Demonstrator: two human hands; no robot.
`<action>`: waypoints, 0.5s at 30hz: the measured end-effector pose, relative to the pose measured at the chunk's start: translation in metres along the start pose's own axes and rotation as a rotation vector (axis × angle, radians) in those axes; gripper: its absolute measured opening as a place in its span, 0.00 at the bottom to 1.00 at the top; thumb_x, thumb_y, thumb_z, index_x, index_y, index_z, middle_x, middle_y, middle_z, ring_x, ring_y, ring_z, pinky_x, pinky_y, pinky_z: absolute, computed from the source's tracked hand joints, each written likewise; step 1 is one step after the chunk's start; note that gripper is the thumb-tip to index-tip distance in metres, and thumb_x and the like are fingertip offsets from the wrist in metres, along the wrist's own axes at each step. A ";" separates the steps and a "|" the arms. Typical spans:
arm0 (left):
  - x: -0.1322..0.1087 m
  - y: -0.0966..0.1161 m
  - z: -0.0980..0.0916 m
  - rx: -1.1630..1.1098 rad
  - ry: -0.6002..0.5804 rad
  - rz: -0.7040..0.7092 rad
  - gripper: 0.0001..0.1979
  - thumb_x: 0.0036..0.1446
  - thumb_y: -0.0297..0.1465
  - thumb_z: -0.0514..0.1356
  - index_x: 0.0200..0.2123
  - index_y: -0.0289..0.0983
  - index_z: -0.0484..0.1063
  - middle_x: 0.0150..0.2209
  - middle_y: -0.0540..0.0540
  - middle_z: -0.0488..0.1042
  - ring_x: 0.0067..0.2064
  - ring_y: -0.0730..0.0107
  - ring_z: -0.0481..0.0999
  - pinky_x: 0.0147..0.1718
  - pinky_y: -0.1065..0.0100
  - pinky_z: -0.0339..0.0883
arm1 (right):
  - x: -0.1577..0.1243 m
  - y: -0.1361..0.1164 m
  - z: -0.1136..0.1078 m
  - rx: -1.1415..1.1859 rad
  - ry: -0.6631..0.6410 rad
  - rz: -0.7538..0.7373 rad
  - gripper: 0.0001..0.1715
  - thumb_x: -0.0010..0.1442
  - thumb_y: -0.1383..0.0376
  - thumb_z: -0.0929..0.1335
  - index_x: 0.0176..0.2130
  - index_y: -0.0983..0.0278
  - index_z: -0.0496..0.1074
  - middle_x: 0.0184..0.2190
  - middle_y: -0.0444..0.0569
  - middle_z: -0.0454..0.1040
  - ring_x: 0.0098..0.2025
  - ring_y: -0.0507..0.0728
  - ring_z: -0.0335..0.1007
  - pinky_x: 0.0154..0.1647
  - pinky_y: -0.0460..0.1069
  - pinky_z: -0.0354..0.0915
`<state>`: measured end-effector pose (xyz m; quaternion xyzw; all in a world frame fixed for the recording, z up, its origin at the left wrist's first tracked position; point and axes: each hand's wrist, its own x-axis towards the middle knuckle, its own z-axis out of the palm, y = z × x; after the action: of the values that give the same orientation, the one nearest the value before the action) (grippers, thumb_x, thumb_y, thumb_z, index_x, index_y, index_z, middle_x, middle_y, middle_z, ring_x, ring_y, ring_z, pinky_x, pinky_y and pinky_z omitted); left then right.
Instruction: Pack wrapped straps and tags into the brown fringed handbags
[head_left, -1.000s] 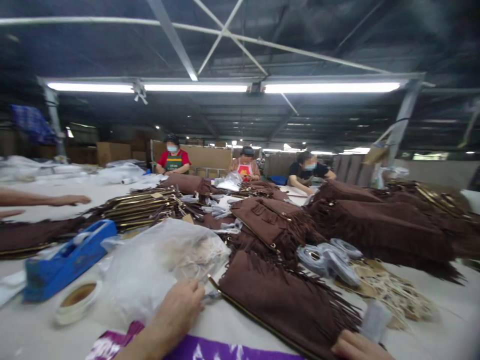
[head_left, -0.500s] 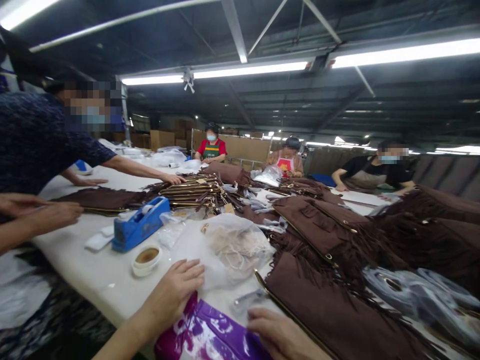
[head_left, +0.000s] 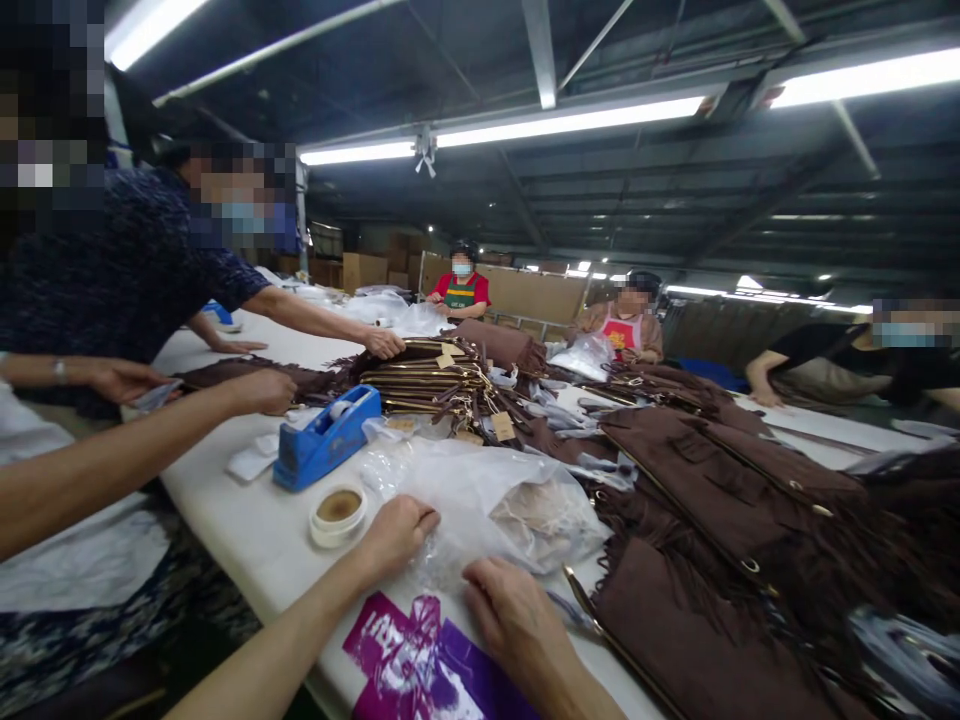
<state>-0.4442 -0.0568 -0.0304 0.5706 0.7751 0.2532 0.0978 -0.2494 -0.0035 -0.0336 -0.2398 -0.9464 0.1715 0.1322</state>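
A: Where are your hands, and what are they on?

B: Your left hand (head_left: 397, 535) is curled, thumb and fingers drawn together at the near edge of the clear bag (head_left: 465, 490). Whether you pinch the film cannot be told.

A: And your right hand (head_left: 506, 610)?

B: Just beside it, fingers bent toward that same edge. Its grip cannot be told either. The clear bag spreads out beyond both hands, with pale strings (head_left: 540, 515) in it.

A: What lies closer to you?

B: The purple pack (head_left: 442, 655), glossy, on the surface (head_left: 247, 540) between your forearms, next to your right hand.

A: To the left?

B: The tape roll (head_left: 337, 528) sits near your left hand, and the blue dispenser (head_left: 330, 440) stands behind that.

A: To the right?

B: A brown bag (head_left: 675, 630) lies just past your right hand, its gold zip toward you. Well beyond your left hand, a co-worker (head_left: 157, 250) in a dark patterned top rests a hand on the stack (head_left: 420, 385) of gold-edged bags.
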 end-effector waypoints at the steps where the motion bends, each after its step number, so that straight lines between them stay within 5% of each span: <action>1: 0.000 0.000 0.004 0.010 0.016 -0.016 0.20 0.62 0.35 0.49 0.22 0.36 0.73 0.26 0.44 0.77 0.30 0.65 0.72 0.33 0.68 0.60 | 0.005 -0.004 0.004 -0.009 0.005 0.025 0.09 0.64 0.72 0.64 0.40 0.64 0.74 0.36 0.49 0.77 0.41 0.58 0.75 0.41 0.47 0.64; 6: 0.000 -0.006 0.018 0.053 0.063 -0.055 0.20 0.63 0.34 0.48 0.24 0.35 0.74 0.27 0.42 0.78 0.30 0.64 0.73 0.33 0.67 0.61 | 0.020 -0.016 0.017 -0.079 0.017 0.145 0.06 0.63 0.70 0.66 0.37 0.64 0.75 0.37 0.49 0.77 0.39 0.57 0.76 0.37 0.46 0.63; 15: 0.002 -0.009 0.023 0.107 0.087 -0.015 0.19 0.63 0.32 0.48 0.27 0.34 0.75 0.30 0.39 0.78 0.34 0.60 0.76 0.37 0.64 0.63 | 0.020 -0.004 0.022 -0.116 0.023 0.052 0.07 0.61 0.74 0.67 0.37 0.65 0.74 0.37 0.51 0.76 0.39 0.58 0.74 0.35 0.46 0.61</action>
<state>-0.4421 -0.0501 -0.0540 0.5575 0.7953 0.2355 0.0353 -0.2754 -0.0026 -0.0481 -0.2736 -0.9466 0.1169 0.1244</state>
